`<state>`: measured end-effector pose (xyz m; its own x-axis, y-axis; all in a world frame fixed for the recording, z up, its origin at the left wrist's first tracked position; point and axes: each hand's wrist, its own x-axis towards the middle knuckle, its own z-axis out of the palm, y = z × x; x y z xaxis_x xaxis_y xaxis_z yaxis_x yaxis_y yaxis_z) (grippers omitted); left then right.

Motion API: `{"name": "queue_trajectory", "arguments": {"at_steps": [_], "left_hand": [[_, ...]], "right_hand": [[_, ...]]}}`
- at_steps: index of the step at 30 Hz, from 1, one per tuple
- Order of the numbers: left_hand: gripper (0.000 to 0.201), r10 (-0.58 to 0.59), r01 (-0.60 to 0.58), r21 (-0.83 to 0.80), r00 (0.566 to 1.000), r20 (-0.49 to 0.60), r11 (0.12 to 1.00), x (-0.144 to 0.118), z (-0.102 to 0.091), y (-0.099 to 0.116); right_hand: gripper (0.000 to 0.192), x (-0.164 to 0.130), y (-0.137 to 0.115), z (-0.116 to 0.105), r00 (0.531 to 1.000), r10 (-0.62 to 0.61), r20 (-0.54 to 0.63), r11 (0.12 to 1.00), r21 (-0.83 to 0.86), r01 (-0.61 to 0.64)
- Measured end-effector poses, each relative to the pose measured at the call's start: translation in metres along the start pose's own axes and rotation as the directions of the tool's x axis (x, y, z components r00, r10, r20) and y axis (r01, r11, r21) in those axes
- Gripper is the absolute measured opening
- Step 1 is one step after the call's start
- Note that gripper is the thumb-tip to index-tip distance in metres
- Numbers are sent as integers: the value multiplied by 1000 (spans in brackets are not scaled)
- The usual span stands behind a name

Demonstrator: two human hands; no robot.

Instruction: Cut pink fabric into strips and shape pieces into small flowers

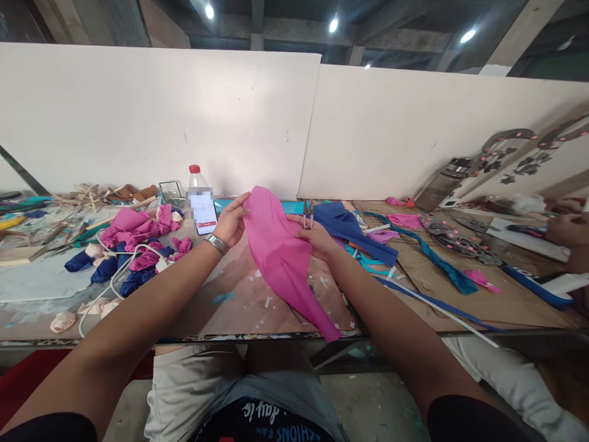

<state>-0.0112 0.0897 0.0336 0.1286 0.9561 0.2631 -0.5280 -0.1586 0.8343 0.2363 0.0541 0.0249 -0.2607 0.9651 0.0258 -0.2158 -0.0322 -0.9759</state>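
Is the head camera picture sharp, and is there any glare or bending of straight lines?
Head view: the pink cloth and both hands, left hand and right hand, are sharp; ceiling lamps glare as bright spots; the white wall panels slope at the edges from wide-lens distortion; the phone screen is blurred.

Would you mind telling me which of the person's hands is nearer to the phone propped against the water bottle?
Left. The left hand grips the pink fabric just right of the phone; the right hand is beyond the fabric, farther away.
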Motion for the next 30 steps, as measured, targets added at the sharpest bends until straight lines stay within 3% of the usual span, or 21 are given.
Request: {"name": "queue_trajectory", "arguments": {"at_steps": [4, 7, 18, 30], "left_hand": [[64, -85, 84, 13, 987, 140, 996, 9, -1, 4], [69, -103, 100, 26, 981, 164, 995, 15, -1, 7], [81, -34, 34, 20, 999, -4, 999, 25, -3, 5], [88, 85, -77, 123, 995, -58, 989, 40, -14, -7]], "right_hand": [[67, -1, -1, 2, 1000, 2, 19, 1000, 16, -3], [67, -2, -2, 2, 1000, 3, 23, 999, 32, -4], [63, 1, -3, -4, 999, -41, 8, 997, 67, 40], [64, 1, -2, -5, 996, -83, -17, 997, -2, 83]]}}
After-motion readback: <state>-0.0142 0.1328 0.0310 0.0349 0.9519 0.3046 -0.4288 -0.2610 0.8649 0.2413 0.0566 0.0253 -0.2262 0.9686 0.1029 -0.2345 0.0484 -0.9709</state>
